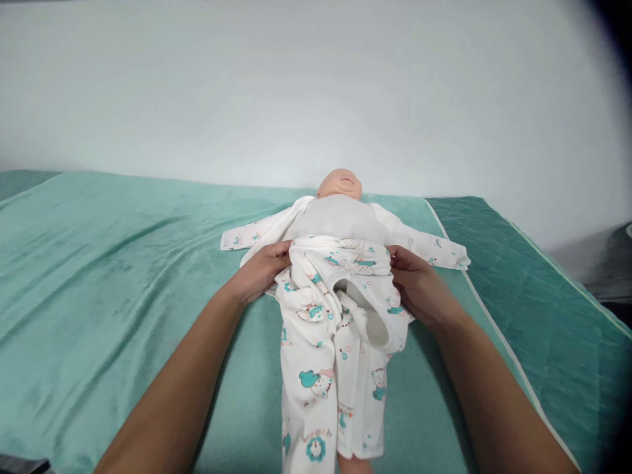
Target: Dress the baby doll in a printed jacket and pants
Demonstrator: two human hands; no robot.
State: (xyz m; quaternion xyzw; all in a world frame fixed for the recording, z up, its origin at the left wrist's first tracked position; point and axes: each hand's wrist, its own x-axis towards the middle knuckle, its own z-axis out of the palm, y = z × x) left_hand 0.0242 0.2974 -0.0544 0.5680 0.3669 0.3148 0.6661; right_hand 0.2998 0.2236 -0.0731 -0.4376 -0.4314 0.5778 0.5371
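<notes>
A baby doll (340, 184) lies on its back, head toward the wall, its grey torso (340, 217) bare between the open sides of a white printed jacket (419, 245). White baby pants (309, 322) with teal animal prints cover its lower body, and an opening shows at the crotch. My left hand (266, 266) pinches the waistband's left side, while my right hand (417, 283) grips its right side. The band lies across the doll's belly. Below the shorter pant leg a bit of the doll's foot shows; the other leg runs out of view.
A light green, wrinkled sheet (123, 276) covers the bed under the doll. Darker green quilted bedding (533, 296) lies on the right. A plain pale wall (296, 85) rises just behind the doll's head. Something dark (24, 464) sits at the bottom left corner.
</notes>
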